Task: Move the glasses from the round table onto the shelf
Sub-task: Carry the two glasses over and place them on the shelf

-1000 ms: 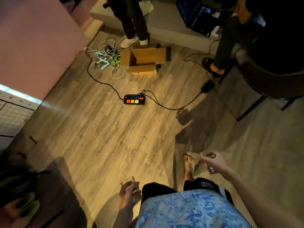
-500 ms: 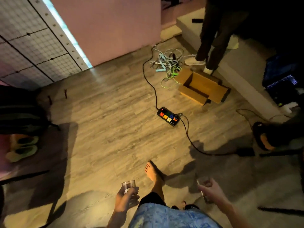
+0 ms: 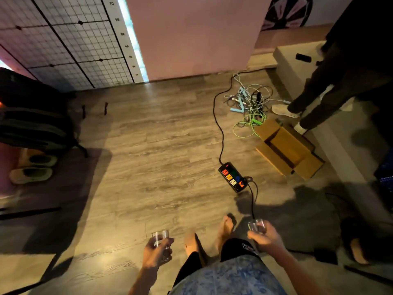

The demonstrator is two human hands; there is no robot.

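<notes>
Left hand [image 3: 156, 253]: wrapped around a clear glass [image 3: 160, 238], upright, near left above the wooden floor [image 3: 153, 167]. Right hand [image 3: 264, 238]: gripping a second clear glass [image 3: 256, 226], tilted, near right. Two bare feet between the hands. Power strip [image 3: 233, 177]: black, coloured sockets, on the floor ahead of the right hand. Cardboard box [image 3: 289, 149]: open, far right, beside a tangle of cables [image 3: 248, 103].

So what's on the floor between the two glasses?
In the head view, the person's two bare feet on the wooden floor, between left glass and right glass.
</notes>
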